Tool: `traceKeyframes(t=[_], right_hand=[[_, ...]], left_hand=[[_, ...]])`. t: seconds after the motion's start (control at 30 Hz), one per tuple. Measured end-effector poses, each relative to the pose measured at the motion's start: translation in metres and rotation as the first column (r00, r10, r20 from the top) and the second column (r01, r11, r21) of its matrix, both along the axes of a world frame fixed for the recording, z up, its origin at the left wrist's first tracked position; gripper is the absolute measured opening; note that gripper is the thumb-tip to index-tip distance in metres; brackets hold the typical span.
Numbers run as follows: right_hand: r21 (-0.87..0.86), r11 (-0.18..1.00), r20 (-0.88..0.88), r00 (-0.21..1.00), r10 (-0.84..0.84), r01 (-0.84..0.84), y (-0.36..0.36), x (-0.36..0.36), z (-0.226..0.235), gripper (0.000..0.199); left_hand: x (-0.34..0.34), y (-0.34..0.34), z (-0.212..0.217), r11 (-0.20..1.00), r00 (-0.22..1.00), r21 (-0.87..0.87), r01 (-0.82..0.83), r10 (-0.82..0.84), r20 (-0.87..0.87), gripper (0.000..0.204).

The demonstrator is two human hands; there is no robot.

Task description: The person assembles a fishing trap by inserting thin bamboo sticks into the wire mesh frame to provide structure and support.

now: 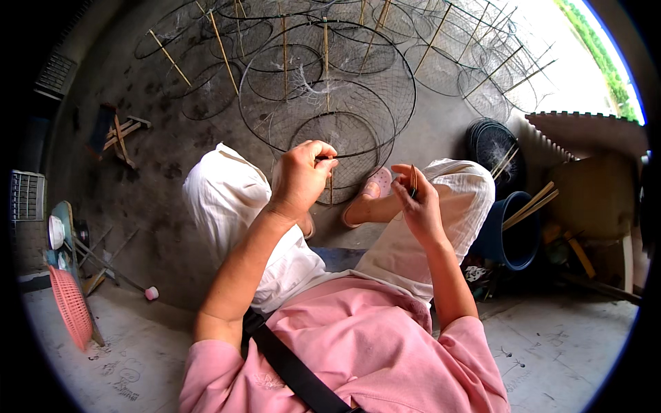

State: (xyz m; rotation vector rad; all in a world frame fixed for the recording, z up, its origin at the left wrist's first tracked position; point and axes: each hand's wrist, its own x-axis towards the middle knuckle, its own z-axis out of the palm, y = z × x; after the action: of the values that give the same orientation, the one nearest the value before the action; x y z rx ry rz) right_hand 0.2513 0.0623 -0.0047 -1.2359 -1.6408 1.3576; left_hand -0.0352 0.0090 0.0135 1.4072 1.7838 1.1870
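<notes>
In front of my knees stands a hoop net [358, 93] of fine mesh on round black rings, with a wooden stick [326, 58] running along it. My left hand [301, 173] is closed, pinching the dark rim of the net's near ring between thumb and fingers. To the right of it, my right hand [421, 206] holds a slim, pointed tool [413, 177] upright between thumb and fingers; its exact kind is hard to make out. White thread or loose netting [303, 84] hangs bunched inside the net.
More hoop nets [441, 62] with sticks spread across the far floor. At right are a stack of black ringed nets [494, 148] and a blue bucket [511, 230] holding sticks. On the left are a wooden folding stool [118, 138] and a pink basket [69, 306].
</notes>
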Motion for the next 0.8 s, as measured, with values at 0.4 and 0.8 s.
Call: traceKeyframes(t=[0.4,0.8], right_hand=[[-0.596,0.784,-0.624,0.715,-0.317,-0.173,0.04,0.078,0.047,0.059],[0.276,0.958,-0.64,0.728,0.245,-0.08,0.029,-0.102,0.154,0.023]], left_hand=[[0.004,-0.005,0.021,0.982,0.907,0.189,-0.003,0.082,-0.413,0.017],[0.0,-0.007,0.0,0.998,0.975,-0.021,-0.061,0.064,0.212,0.007]])
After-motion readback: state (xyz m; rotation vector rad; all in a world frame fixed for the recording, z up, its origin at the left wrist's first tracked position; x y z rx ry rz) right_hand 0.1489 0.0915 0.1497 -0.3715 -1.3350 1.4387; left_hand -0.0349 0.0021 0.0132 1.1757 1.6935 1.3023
